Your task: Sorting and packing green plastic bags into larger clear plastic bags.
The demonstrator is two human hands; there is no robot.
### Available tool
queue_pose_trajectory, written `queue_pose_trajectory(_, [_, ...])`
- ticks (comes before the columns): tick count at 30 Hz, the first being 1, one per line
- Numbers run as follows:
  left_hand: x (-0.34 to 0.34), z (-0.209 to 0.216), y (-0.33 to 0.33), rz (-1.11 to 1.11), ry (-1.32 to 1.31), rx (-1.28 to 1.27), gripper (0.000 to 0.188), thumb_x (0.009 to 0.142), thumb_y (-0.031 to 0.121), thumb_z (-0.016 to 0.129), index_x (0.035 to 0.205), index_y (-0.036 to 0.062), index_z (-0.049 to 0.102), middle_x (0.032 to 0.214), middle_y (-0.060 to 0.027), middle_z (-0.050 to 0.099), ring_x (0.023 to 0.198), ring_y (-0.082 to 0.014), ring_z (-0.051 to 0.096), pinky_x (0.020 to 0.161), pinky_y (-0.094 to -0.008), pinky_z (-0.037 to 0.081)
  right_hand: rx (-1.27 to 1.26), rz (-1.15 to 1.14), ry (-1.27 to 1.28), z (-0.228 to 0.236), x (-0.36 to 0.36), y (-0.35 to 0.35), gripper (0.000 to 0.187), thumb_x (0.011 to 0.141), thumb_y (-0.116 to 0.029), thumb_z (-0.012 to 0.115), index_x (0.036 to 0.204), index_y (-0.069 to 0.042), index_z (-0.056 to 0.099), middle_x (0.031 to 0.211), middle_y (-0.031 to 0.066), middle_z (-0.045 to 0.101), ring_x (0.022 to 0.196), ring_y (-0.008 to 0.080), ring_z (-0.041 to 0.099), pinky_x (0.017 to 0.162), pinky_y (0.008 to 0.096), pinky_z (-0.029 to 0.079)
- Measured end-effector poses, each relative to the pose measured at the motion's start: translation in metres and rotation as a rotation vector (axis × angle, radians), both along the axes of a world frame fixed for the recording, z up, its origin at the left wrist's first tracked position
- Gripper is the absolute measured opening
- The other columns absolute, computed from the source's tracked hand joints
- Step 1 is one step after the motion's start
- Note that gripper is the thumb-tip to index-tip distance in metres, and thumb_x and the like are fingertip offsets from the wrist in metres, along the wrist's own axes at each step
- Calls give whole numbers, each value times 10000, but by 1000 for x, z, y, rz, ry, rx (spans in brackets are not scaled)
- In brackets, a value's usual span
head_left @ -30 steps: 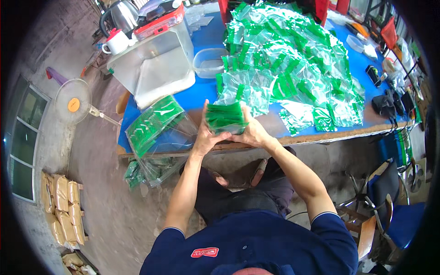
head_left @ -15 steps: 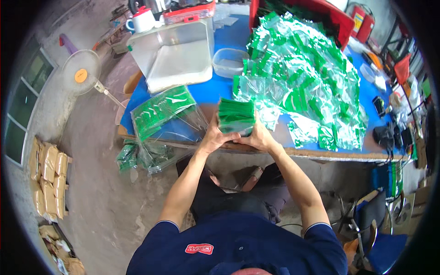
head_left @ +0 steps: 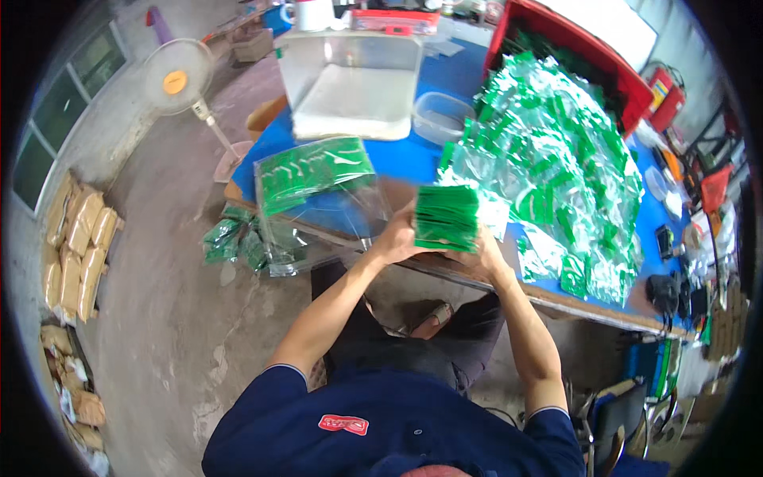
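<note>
Green packets, squared into a thick stack (head_left: 447, 218), sit upright between both hands at the near edge of the table (head_left: 397, 159). The left hand (head_left: 395, 237) presses the stack's left side, fingers curled shut around it. The right hand (head_left: 482, 258) cups the stack from below and from the right, fingers closed against it; its fingertips are hidden behind the stack.

The table has a blue top, with a bare brown strip along the near edge. Just to the left of the stack lies a clear bag (head_left: 316, 184) with green packets inside, its open end hanging toward the table's edge. Below that, off the table, a few more packets (head_left: 230, 240) show near the floor. To the right of the stack spreads a big heap (head_left: 556, 159) of clear-and-green packets, touching or nearly touching the stack. Behind the heap stands a red crate (head_left: 592, 56). Farther back in the middle there is a clear plastic box (head_left: 350, 83) with a white sheet in it, and beside it a smaller clear tub (head_left: 441, 118).

On the concrete floor to the left stands a fan (head_left: 179, 79), well apart from the hands, and brown sacks (head_left: 75, 238) lie along the wall. The person wears a dark blue shirt (head_left: 381, 421).
</note>
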State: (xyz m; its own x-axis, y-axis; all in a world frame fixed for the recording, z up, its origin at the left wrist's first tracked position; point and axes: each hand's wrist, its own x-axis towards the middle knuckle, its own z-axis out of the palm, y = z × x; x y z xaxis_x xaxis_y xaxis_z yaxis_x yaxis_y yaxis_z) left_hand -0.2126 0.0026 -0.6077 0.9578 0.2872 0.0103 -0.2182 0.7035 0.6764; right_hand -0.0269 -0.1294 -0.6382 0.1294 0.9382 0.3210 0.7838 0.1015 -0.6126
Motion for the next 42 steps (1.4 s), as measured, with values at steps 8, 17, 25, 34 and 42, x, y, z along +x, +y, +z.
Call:
queue_pose_trajectory(8, [-51, 0, -21, 244, 23, 372, 699, 600, 119, 909, 1234, 28, 628, 1123, -56, 676, 1022, -190, 642, 875, -341, 523, -357, 43, 1484, 63, -48, -23, 934, 914, -780, 440, 1408, 12, 448, 1274, 205, 644, 1200, 324, 611, 1010, 465, 469])
queue_pose_trajectory(17, [-84, -87, -14, -149, -319, 1057, 557, 1082, 222, 428, 1574, 22, 259, 1631, -92, 298, 1462, -186, 331, 1208, -347, 279, -468, 213, 2407, 6, -141, -68, 507, 982, -474, 568, 1226, -41, 669, 1184, 157, 699, 980, 282, 692, 906, 464, 570])
queue_pose_trajectory(25, [-96, -15, -65, -32, -328, -182, 1004, 912, 461, 716, 1613, 79, 107, 1618, -148, 293, 1450, -282, 374, 1184, -419, 341, -219, -33, 1219, 45, -102, -80, 1132, 750, -238, 894, 1576, -5, 156, 1360, 148, 561, 1248, 243, 555, 1083, 385, 435])
queue_pose_trajectory(34, [-89, -2, -56, 217, -220, -158, 796, 987, 598, 491, 1540, 44, 342, 1548, -85, 428, 1395, -233, 426, 1144, -422, 371, -19, -163, 1058, 53, -100, -74, 1052, 779, -130, 854, 1554, 0, 154, 1239, 151, 603, 1147, 211, 595, 995, 355, 483])
queue_pose_trajectory(42, [-74, -19, -105, 241, -59, 19, 783, 789, 175, 870, 1438, 94, 439, 1345, -44, 563, 1229, -170, 555, 1048, -369, 461, 271, -285, 958, 52, -132, -52, 1106, 781, -85, 844, 1571, -64, 70, 1339, 213, 536, 1208, 285, 588, 1030, 422, 491])
